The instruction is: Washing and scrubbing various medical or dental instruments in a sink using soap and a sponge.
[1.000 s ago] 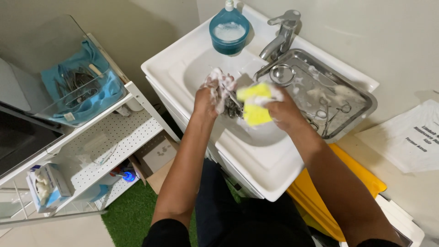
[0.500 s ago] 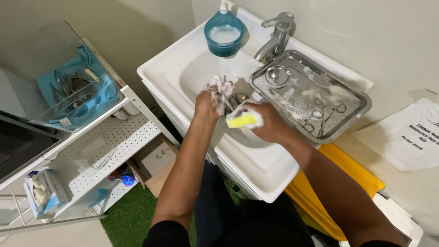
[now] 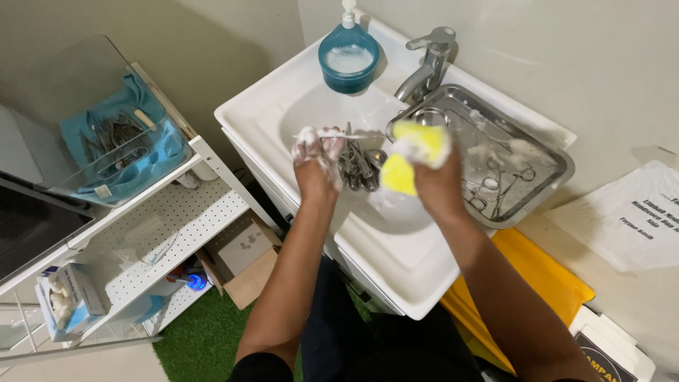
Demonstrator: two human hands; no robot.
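Note:
Over the white sink [image 3: 283, 99], my soapy left hand [image 3: 317, 161] grips a thin metal instrument [image 3: 346, 134] that points right. My right hand [image 3: 433, 177] squeezes a yellow sponge [image 3: 410, 157] covered in foam, close to the instrument's tip. Several more metal instruments [image 3: 359, 167] lie in the basin just below my hands.
A steel tray [image 3: 548, 152] with scissors and clamps sits on the sink's right side, beside the tap [image 3: 428, 64]. A blue soap dispenser [image 3: 348, 56] stands at the back. To the left is a white shelf [image 3: 205, 205] with a clear box of tools [image 3: 117, 145]. A yellow bin [image 3: 544, 297] is at the right.
My right hand has lifted the sponge up and to the right, off the instrument. The left hand has stayed over the basin, still holding the instrument.

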